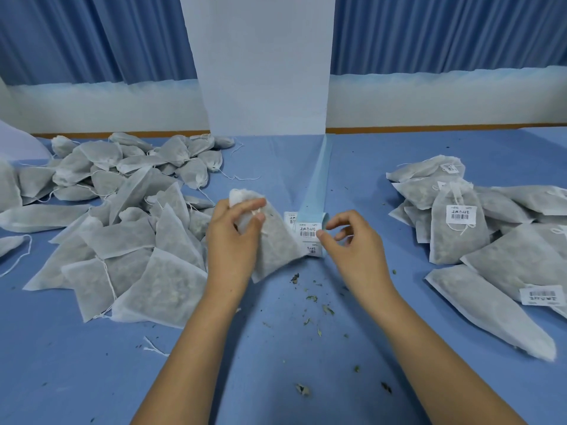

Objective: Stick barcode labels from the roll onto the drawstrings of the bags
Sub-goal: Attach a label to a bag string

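A grey-white bag [276, 250] is tilted at the centre, its neck toward 11 o'clock, held by the left hand [233, 240]. Just at its 3 o'clock lies the strip [313, 191] of pale blue backing with white barcode labels. The right hand [352, 240] pinches one label [307, 230] by its edge. Plain bags [122, 234] are heaped at 9 o'clock, labelled bags [457, 237] at 3 o'clock.
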{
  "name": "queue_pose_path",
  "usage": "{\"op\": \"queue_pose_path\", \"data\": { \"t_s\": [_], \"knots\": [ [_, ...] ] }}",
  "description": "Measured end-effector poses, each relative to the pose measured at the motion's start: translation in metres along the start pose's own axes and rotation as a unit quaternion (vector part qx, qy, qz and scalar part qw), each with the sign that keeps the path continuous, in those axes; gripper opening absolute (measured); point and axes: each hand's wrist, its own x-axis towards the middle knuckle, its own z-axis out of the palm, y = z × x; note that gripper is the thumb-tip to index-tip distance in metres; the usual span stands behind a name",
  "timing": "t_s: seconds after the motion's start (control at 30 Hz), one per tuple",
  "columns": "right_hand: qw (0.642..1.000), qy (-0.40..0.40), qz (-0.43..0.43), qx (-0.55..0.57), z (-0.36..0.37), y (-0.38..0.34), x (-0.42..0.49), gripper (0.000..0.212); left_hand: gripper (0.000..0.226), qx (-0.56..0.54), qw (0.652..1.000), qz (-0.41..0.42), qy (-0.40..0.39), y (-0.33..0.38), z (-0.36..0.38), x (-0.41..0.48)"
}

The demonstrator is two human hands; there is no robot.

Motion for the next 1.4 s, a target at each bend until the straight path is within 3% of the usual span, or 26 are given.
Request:
{"op": "queue_pose_path", "data": {
  "t_s": [0.13, 0.3, 0.43, 0.57, 0.77, 0.87, 0.97, 1.07, 1.17, 1.27, 1.4],
  "knots": [
    [0.987, -0.108, 0.088, -0.078, 0.008, 0.015, 0.005, 0.033, 0.028, 0.087, 0.990, 0.078, 0.075, -0.004, 0.000, 0.000],
    [0.981, -0.106, 0.055, -0.154, 0.013, 0.017, 0.008, 0.021, 0.024, 0.173, 0.978, 0.114, 0.022, -0.014, 0.006, -0.003],
    [0.987, -0.124, 0.045, -0.093, 0.016, 0.016, 0.007, 0.028, 0.024, 0.234, 0.968, 0.085, -0.043, -0.019, 0.013, 0.001],
    [0.990, -0.123, 0.070, 0.019, 0.018, 0.015, 0.008, 0.027, 0.047, 0.365, 0.912, 0.139, -0.126, -0.015, 0.024, -0.003],
    [0.970, -0.097, 0.149, 0.165, 0.011, 0.011, 0.007, 0.013, 0.042, 0.302, 0.932, 0.147, -0.138, -0.016, 0.020, -0.005],
    [0.965, -0.110, 0.169, 0.165, 0.008, 0.009, 0.006, 0.013, 0.033, 0.225, 0.967, 0.104, -0.060, -0.015, 0.013, -0.003],
    [0.971, -0.110, 0.166, 0.130, 0.007, 0.008, 0.005, 0.017, 0.028, 0.153, 0.980, 0.124, 0.007, -0.009, 0.007, -0.001],
    [0.977, -0.099, 0.157, 0.106, 0.009, 0.008, 0.002, 0.022, 0.021, 0.137, 0.964, 0.206, -0.093, -0.004, 0.012, -0.005],
    [0.974, -0.098, 0.168, 0.119, 0.007, 0.007, 0.003, 0.023, 0.026, 0.162, 0.938, 0.226, -0.206, -0.006, 0.018, -0.006],
    [0.966, -0.111, 0.180, 0.147, 0.005, 0.007, 0.004, 0.020, 0.036, 0.159, 0.938, 0.214, -0.222, -0.012, 0.018, -0.003],
    [0.949, -0.157, 0.199, 0.185, -0.003, 0.007, 0.006, 0.019, 0.032, 0.137, 0.955, 0.195, -0.179, -0.011, 0.020, -0.002]
  ]
}}
